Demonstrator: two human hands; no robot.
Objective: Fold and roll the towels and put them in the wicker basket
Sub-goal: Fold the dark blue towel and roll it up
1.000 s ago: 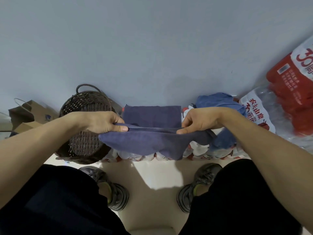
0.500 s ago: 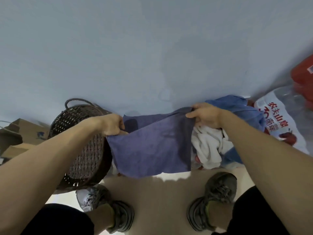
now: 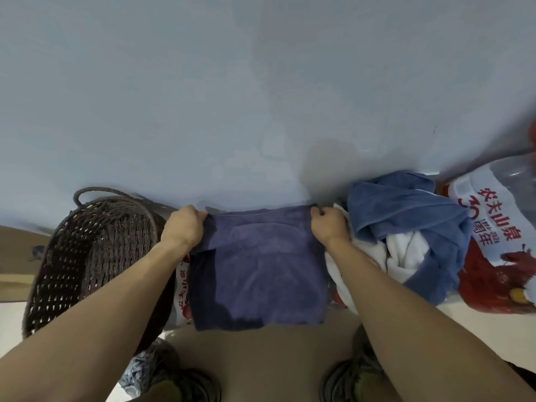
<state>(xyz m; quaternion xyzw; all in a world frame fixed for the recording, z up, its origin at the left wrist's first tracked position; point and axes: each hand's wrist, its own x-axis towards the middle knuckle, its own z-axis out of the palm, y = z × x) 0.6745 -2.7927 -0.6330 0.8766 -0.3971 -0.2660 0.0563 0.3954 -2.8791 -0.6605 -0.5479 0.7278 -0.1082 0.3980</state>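
Two hands pinch the far corners of a soft purple terry towel point(image 3: 261, 268): left hand point(image 3: 184, 227), right hand point(image 3: 329, 226). It lies flat, squarish, between a dark woven wicker basket point(image 3: 87, 256) and a crumpled blue-and-white towel heap point(image 3: 406, 227).

A shrink-wrapped pack of water bottles point(image 3: 493, 227) stands at right against the pale wall point(image 3: 261, 82); grey shoes point(image 3: 348, 378) stand on the floor point(image 3: 261, 358).

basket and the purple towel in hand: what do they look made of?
Wicker basket: dark brown woven strands, likely rattan or wicker, matte; open gaps show through the weave. Purple towel: soft napped cloth, probably terry or microfibre, matte; it drapes limp where left hand and right hand pinch its far corners.
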